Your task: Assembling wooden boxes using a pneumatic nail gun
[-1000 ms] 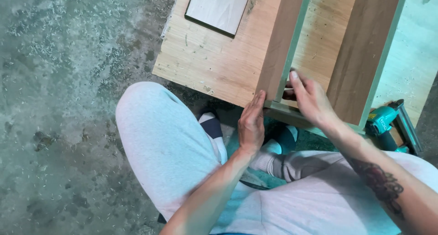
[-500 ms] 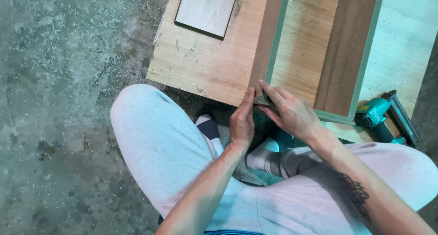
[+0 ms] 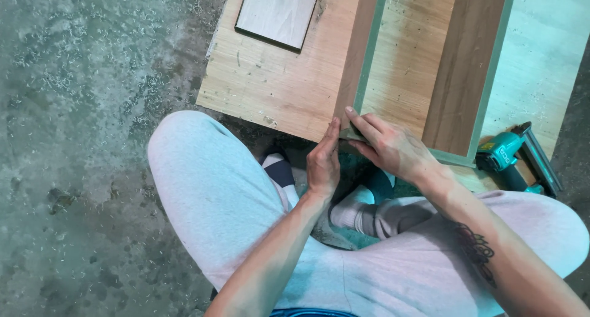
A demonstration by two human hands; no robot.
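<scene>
A wooden box frame with green-edged boards (image 3: 364, 52) stands on a plywood sheet (image 3: 276, 89) on the floor. My left hand (image 3: 324, 163) lies flat against the outer side of the frame's near left corner. My right hand (image 3: 388, 146) grips that same corner from the near side, fingers wrapped over the front board's edge. The frame's right side board (image 3: 468, 65) runs away from me. I sit on the floor in light grey trousers, knees on either side of the corner.
A teal nail gun (image 3: 511, 160) lies on the plywood to the right of the frame. A small grey-brown panel (image 3: 276, 12) rests at the far end of the sheet. Sawdust covers the concrete floor (image 3: 92, 138) to the left.
The view has shifted. My right hand slid from the frame's front board to its left corner, and my left hand rose to press against that corner.
</scene>
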